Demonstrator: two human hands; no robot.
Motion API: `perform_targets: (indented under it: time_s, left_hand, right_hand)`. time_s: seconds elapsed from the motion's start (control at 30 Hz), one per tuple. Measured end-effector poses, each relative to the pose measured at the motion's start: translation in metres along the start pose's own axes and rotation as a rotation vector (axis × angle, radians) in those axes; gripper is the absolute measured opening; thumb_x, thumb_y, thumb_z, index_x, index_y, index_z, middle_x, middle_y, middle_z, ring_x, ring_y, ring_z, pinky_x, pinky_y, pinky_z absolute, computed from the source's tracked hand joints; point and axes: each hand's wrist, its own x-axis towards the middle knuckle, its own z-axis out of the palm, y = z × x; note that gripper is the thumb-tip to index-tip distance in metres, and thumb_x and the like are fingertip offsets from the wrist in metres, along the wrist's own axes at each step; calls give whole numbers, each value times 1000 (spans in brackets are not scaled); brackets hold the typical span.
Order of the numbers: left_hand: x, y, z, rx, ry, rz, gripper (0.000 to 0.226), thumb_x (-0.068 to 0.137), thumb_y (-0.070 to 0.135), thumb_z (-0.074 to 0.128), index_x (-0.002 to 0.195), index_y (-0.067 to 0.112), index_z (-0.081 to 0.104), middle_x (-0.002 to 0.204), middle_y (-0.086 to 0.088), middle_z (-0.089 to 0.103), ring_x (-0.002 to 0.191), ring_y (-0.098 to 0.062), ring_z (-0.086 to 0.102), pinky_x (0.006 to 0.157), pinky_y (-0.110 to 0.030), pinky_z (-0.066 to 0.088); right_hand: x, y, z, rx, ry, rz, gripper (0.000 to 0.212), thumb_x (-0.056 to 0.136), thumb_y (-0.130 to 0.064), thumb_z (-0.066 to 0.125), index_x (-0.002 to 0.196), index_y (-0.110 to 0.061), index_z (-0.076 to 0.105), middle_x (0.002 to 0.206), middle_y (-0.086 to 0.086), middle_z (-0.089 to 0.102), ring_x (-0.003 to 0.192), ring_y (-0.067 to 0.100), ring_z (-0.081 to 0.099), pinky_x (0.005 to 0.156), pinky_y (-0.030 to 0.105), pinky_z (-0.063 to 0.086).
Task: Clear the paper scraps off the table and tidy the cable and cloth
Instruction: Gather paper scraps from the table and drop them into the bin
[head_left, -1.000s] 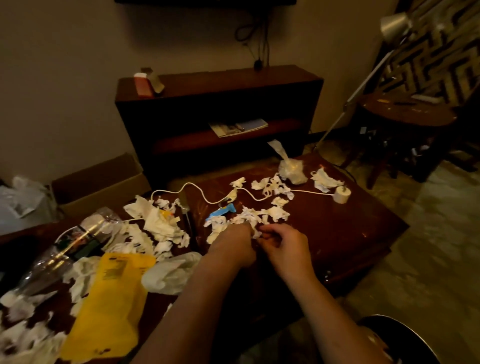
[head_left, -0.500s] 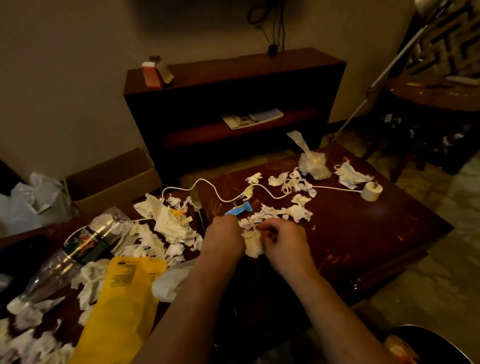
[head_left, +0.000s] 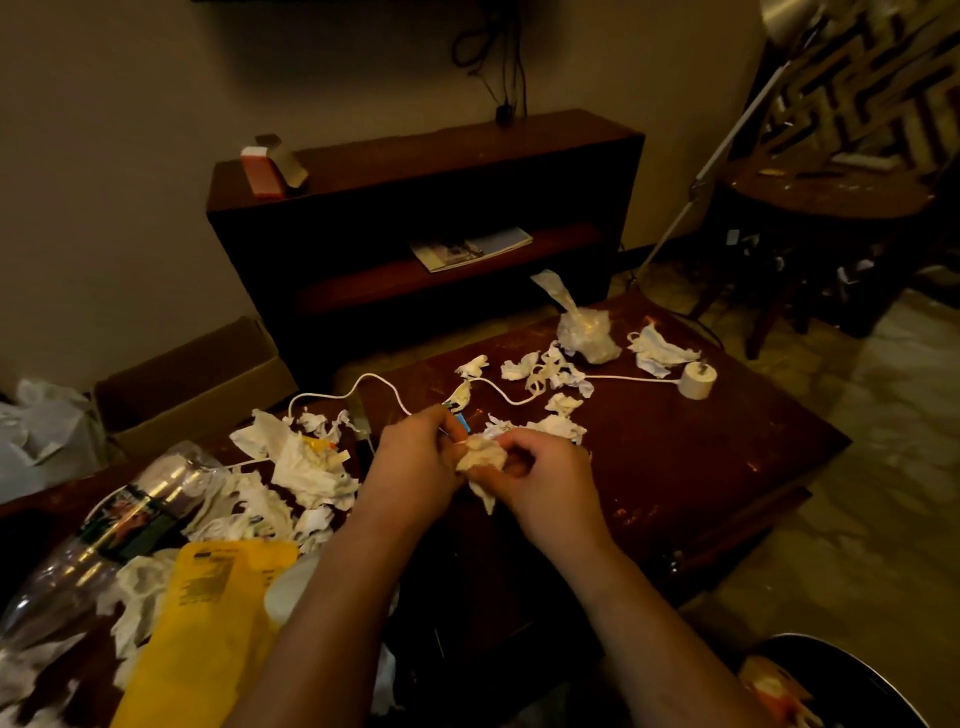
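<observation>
Both hands are working together over the dark wooden table (head_left: 701, 467). The left hand (head_left: 415, 457) and the right hand (head_left: 545, 478) are each pinching one crumpled paper wad (head_left: 480, 457), which is sitting between the two sets of fingertips with a pointed tail hanging below them; the fingers of both hands are curled closed around it. Just beyond the left fingertips, a small blue item (head_left: 464, 420) is lying on the tabletop, partly hidden. Just beyond the right fingertips, loose paper scraps (head_left: 556, 415) are lying scattered, and the white cable (head_left: 498, 392) is running across the table behind both hands, ending well to the right of the fingers at a round white plug (head_left: 696, 380). A knotted clear plastic bag (head_left: 587, 338) is standing farther out from the right fingers. To the left of the left fingers, a larger heap of torn paper (head_left: 306, 462) is lying beside a clear plastic bottle (head_left: 114, 525) and a yellow envelope (head_left: 202, 623).
</observation>
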Motion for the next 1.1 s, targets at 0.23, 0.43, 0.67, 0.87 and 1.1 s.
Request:
perform_targets:
  time_s: [0.23, 0.43, 0.67, 0.87, 1.1]
  left_hand:
    - [1, 41, 30, -20, -70, 51, 11, 92, 10, 67, 89, 20, 73, 78, 4, 71, 63, -4, 68, 58, -15, 54]
    - [-11, 120, 109, -164, -439, 118, 5, 84, 10, 79, 84, 15, 78, 62, -1, 72, 50, -4, 65, 51, -15, 51]
    - [-56, 184, 247, -58, -784, 300, 5, 81, 15, 82, 77, 13, 78, 57, -1, 70, 49, -7, 64, 51, -19, 53]
    - [-82, 197, 321, 93, -868, 346, 5, 82, 10, 75, 82, 11, 80, 64, -2, 71, 49, -4, 62, 56, -17, 56]
    - [-87, 191, 346, 284, -867, 386, 10, 81, 15, 69, 77, 8, 76, 79, -13, 72, 71, -25, 70, 64, -32, 58]
  right_hand:
    - [-9, 10, -56, 11, 138, 2, 10, 81, -19, 81, 88, -26, 78, 75, -12, 72, 69, 1, 66, 61, 18, 54]
    - [-53, 73, -158, -19, 187, 201, 13, 76, -18, 85, 79, -26, 75, 74, -7, 74, 66, 5, 67, 64, 29, 55]
    - [-116, 163, -250, -265, 135, 691, 18, 74, -20, 86, 68, -10, 72, 65, 6, 67, 57, 11, 56, 51, 24, 39]
    - [-138, 219, -268, -332, 34, 890, 38, 83, -25, 73, 118, -11, 70, 120, 7, 71, 103, 17, 66, 70, 23, 43]
    - [-130, 230, -268, -349, -24, 1050, 41, 79, -18, 76, 117, -6, 65, 101, 11, 65, 87, 24, 66, 58, 21, 48]
